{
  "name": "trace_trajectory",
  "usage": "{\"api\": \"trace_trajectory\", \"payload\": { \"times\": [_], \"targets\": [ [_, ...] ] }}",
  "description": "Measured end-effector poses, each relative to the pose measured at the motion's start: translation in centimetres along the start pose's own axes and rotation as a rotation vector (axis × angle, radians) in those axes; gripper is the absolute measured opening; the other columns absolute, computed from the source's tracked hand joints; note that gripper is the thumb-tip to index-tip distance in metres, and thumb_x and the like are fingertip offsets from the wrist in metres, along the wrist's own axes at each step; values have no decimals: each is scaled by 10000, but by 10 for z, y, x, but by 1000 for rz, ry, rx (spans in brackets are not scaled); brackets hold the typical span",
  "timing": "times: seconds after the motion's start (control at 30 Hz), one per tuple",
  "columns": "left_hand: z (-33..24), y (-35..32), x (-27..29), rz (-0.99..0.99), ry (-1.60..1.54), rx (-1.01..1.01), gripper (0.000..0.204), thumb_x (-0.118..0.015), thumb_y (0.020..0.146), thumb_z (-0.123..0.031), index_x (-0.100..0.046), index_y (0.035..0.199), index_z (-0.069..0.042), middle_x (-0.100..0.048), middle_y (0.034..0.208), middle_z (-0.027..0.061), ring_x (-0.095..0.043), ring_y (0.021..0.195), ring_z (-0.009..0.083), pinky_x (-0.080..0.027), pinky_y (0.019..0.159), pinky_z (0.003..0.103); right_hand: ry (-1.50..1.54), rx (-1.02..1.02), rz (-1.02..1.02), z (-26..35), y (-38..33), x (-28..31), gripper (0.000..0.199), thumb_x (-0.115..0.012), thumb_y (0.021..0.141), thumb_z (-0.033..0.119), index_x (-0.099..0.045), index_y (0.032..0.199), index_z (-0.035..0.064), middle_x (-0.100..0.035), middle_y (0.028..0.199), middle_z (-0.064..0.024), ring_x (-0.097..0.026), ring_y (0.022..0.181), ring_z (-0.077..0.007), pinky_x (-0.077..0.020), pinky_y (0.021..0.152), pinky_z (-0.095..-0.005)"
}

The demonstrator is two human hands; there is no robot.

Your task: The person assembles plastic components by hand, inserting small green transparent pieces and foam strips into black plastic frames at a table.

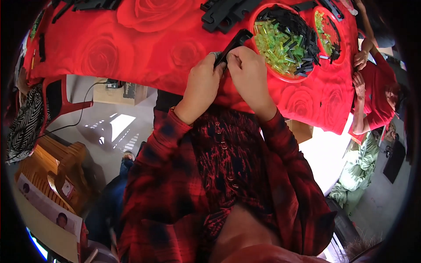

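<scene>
head view: wide fisheye, left of a pair, upright, looking steeply down
shirt [234, 155]: close, seen from above, filling lower middle
left hand [203, 85], right hand [249, 74]: upper middle, farther off
table [149, 52]: across the top, beyond the shirt

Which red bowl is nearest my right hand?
The larger red bowl, heaped with yellow-green and black pieces, just beside the right hand. The smaller red bowl sits farther right, with fewer pieces.

The left fingers [207, 64] hide the near end of the black piece [239, 39]; I can't see what's under the right fingertips [233, 60]. Beyond them, black parts [229, 12] run out of view.
</scene>
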State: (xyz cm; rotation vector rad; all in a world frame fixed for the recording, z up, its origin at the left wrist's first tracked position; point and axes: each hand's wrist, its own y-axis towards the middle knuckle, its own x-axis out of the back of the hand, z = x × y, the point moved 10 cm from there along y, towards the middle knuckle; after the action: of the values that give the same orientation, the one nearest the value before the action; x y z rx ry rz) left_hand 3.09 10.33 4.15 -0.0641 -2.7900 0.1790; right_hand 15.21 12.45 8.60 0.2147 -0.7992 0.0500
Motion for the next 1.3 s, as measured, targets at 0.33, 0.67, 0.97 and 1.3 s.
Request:
{"api": "trace_trajectory", "payload": {
  "times": [0.33,0.67,0.97,1.3],
  "targets": [
    [9,-7,6,-25,-295,48,167,-596,963,-136,-607,1016,22,-658,795,171,-645,685,244,-477,631,369,35,155,-9,30,-9,12,63,-636,871,80,-664,922,55,-635,791,-85,-598,732,-271,-398,781,-387],
    [24,-14,-3,83,-404,175,191,-535,1027,-168,-617,1076,-4,-680,909,14,-579,750,49,-457,664,217,503,-107,-260,-14,-5,35,218,-589,964,40,-604,1172,-26,-616,902,-65,-584,740,-129,-490,691,-269],
    [15,-18,1,87,-336,145,192,-555,1020,-184,-624,1067,-11,-664,860,-3,-553,732,38,-448,641,217,471,-82,-128,-1,10,21,407,-537,1020,165,-483,1379,-18,-606,1095,-127,-579,944,-178,-475,878,-303],
    [16,-21,2,-7,-524,77,232,-625,981,-182,-627,1106,12,-631,744,27,-576,672,73,-459,605,244,275,97,-160,17,12,25,278,-515,1024,169,-581,1233,-2,-586,1004,-129,-566,913,-241,-456,835,-343]
  ]
}}
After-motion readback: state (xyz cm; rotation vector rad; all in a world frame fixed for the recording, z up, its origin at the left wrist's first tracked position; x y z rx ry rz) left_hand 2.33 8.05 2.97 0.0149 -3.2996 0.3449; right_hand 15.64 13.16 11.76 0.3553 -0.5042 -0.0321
